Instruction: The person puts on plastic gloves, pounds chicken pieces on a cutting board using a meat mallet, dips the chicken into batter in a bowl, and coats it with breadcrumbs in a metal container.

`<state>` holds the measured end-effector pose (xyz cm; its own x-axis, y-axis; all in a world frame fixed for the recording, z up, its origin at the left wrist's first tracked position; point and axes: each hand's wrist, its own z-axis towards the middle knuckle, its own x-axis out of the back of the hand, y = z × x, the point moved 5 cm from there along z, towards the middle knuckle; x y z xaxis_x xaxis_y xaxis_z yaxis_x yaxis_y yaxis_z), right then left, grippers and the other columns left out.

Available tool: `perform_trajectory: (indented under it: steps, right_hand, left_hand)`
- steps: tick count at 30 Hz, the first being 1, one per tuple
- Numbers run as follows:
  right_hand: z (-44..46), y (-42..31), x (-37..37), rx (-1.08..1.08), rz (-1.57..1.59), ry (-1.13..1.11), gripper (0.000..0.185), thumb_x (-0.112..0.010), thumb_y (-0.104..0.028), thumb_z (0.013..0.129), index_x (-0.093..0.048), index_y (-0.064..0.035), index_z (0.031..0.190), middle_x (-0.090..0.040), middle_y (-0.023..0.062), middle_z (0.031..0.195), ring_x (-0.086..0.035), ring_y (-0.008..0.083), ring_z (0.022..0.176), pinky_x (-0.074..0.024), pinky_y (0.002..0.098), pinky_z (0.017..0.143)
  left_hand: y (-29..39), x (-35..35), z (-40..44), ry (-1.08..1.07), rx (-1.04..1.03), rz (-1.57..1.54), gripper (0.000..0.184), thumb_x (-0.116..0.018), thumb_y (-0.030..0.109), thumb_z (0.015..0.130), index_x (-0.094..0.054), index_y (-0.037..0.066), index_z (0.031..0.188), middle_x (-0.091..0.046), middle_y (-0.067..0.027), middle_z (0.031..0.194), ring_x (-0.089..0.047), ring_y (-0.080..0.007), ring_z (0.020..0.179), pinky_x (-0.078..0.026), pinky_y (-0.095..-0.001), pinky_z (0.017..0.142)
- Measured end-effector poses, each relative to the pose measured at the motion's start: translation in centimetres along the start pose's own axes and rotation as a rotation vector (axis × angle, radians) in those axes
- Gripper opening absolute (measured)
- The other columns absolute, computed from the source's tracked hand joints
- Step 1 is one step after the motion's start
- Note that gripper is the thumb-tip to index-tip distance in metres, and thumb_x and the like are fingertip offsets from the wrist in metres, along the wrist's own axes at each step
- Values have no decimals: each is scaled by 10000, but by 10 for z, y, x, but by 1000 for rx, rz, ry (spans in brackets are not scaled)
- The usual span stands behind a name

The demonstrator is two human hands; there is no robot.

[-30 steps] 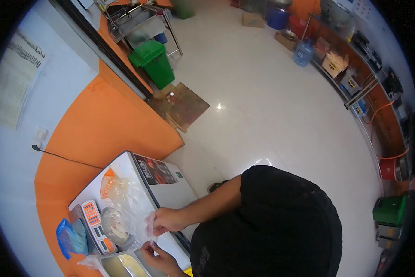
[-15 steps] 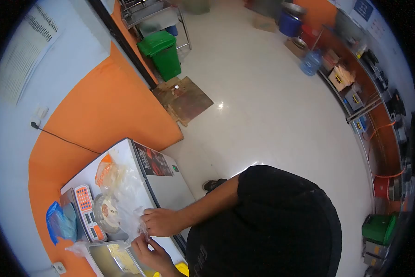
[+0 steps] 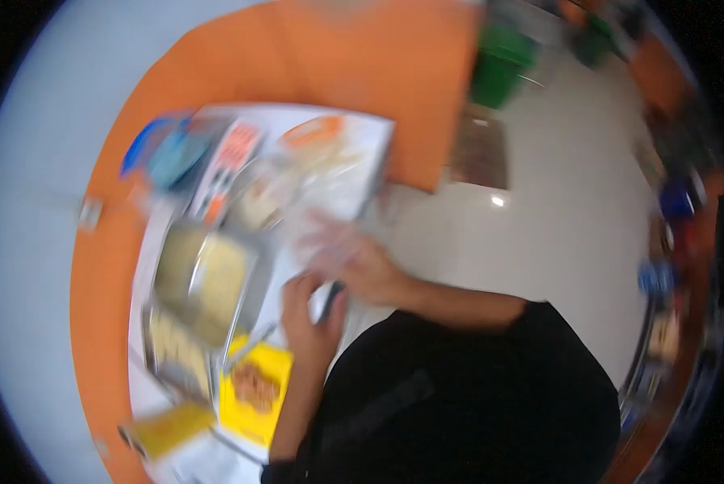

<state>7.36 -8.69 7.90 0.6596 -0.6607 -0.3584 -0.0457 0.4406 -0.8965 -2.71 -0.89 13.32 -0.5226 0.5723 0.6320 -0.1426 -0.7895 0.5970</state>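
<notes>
- Centrally, clear plastic (image 3: 318, 234) lies over the fingers of the right hand (image 3: 362, 262), its long axis apparently running toward the upper left, though blur softens its outline.
- The right hand is the nearer one, its fingers spread inside or beneath the film; which, I cannot tell.
- The left hand (image 3: 309, 319), just below, is half open, thumb apart from curled fingers; whether it pinches the film's edge is too blurred to tell.
- Up and left of both are the bowl (image 3: 239, 203) and scale (image 3: 231, 161).
- The metal tray (image 3: 176, 262), left of centre, and yellow packet (image 3: 281, 367), lower centre, flank the left hand; nothing visible separates the hands.
</notes>
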Motion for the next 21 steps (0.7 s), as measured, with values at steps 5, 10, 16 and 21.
perform_trajectory:
  steps: [5, 10, 16, 21]
  right_hand:
    - [-2, 3, -20, -312, 274, -33, 542, -498, -89, 961, -300, -38, 1463, -602, 112, 1221, -584, 144, 1035, -482, 276, 865]
    - [8, 23, -15, -432, 404, 58, 544, -495, -126, 976, -291, -88, 1479, -488, 146, 1376, -531, 220, 1180, -470, 334, 945]
    - [12, 34, -37, -607, 646, 35, 468, -444, -281, 1015, -368, -38, 1408, -485, 139, 1375, -505, 247, 1217, -413, 374, 1016]
    - [8, 48, -45, -704, 700, -93, 546, -485, -372, 988, -375, -13, 1384, -477, 147, 1389, -514, 275, 1234, -427, 406, 1018]
  left_hand:
    - [1, 14, 6, 50, -48, 224, 259, -721, 65, 761, -614, 56, 996, -625, -94, 957, -611, -291, 863, -509, -359, 725]
    - [-11, 12, -10, -26, 70, 213, 169, -665, 66, 802, -615, 61, 963, -597, -87, 899, -602, -286, 839, -507, -379, 691]
    - [-11, 13, -22, -48, 134, 224, 187, -627, 66, 805, -590, 69, 987, -561, -95, 869, -593, -289, 836, -510, -382, 686]
    - [-8, 19, -31, -64, 128, 303, 244, -613, 42, 742, -580, 73, 982, -549, -92, 886, -593, -282, 848, -520, -375, 699]
